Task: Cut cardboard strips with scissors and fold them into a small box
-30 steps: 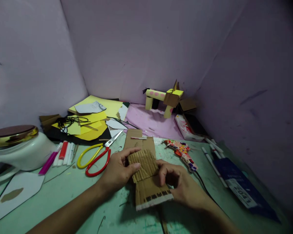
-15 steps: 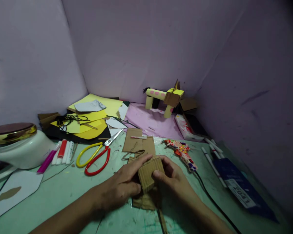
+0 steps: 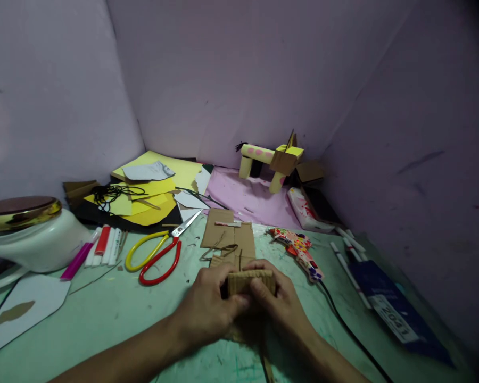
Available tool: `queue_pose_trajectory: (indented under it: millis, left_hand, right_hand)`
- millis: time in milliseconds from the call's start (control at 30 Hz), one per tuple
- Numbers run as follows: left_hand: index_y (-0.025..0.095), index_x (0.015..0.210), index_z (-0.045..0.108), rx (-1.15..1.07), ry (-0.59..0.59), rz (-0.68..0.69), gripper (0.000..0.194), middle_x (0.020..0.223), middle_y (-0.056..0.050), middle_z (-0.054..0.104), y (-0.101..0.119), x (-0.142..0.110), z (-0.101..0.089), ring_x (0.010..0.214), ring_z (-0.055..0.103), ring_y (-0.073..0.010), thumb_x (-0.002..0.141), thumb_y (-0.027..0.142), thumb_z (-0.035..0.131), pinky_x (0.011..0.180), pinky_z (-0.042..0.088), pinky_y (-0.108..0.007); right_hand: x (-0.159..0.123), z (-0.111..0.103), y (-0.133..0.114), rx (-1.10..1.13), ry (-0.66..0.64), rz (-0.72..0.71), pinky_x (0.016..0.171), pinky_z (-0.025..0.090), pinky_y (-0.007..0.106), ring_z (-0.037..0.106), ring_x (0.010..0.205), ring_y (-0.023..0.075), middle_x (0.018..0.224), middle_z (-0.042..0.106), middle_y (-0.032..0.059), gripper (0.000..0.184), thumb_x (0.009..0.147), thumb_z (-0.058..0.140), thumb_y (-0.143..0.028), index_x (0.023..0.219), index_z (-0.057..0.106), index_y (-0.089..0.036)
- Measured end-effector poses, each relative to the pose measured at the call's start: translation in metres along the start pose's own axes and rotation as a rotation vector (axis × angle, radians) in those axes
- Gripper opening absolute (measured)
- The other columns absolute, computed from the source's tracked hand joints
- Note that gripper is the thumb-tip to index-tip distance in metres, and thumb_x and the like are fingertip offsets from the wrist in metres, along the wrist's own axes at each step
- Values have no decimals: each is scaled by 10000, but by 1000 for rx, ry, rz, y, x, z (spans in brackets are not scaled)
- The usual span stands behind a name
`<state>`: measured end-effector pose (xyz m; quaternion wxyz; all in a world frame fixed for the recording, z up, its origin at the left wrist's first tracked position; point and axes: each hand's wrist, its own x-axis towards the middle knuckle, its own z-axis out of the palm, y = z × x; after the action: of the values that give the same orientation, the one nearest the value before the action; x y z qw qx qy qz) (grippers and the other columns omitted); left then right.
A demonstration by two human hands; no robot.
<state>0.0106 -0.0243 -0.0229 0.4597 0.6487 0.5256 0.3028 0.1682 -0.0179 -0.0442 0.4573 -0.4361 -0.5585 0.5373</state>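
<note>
Between my two hands is a small folded piece of corrugated cardboard (image 3: 243, 282), its ridged edge facing up. My left hand (image 3: 209, 306) closes on its left end, the thumb pressed to the near face. My right hand (image 3: 281, 300) grips the right end, with the thumb on the near face and the fingers behind. Under the hands lies another cardboard piece (image 3: 239, 335), partly hidden. Just beyond them are flat cardboard sheets (image 3: 217, 234) with a thin cutter blade and a loop of twine on top.
Left are scissors (image 3: 163, 255), markers (image 3: 104, 247) and a white pot (image 3: 35, 239). Coloured paper (image 3: 155, 197) and a paper-tube animal figure (image 3: 259, 154) stand at the back. A patterned glue gun (image 3: 297, 247) with its cable and a blue packet (image 3: 399, 308) lie right.
My hands have tilted the folded cardboard so that its edge now shows instead of its broad face. Both hands have shifted slightly, and the camera view has moved a little.
</note>
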Motion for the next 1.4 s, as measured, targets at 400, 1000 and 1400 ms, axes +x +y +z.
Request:
queue_pose_trajectory:
  millis: [400,1000,1400]
  left_hand:
    - [211,627,442,169,37,201,220,556,22,474,-5,-1,6,531,447,-141,827,302,443,524,312,-275]
    - [156,702,583,36,-28,63,112,677,-29,594,-2,0,2,659,530,-189,730,238,514,584,382,-283]
    - [202,522,443,60,-35,52,264,509,30,455,-2,11,-1,509,415,-128,758,316,474,482,308,-250]
  right_hand:
    - [-3,12,8,-38,179,-1,426,290,212,339,464,91,489,411,-49,394,751,585,-527,585,534,-173]
    - [0,4,-1,330,-28,171,446,383,209,458,459,93,512,546,-27,274,563,796,-345,606,607,-151]
    - [10,-5,11,327,93,162,556,437,256,551,574,146,648,621,15,320,624,773,-374,794,640,-137]
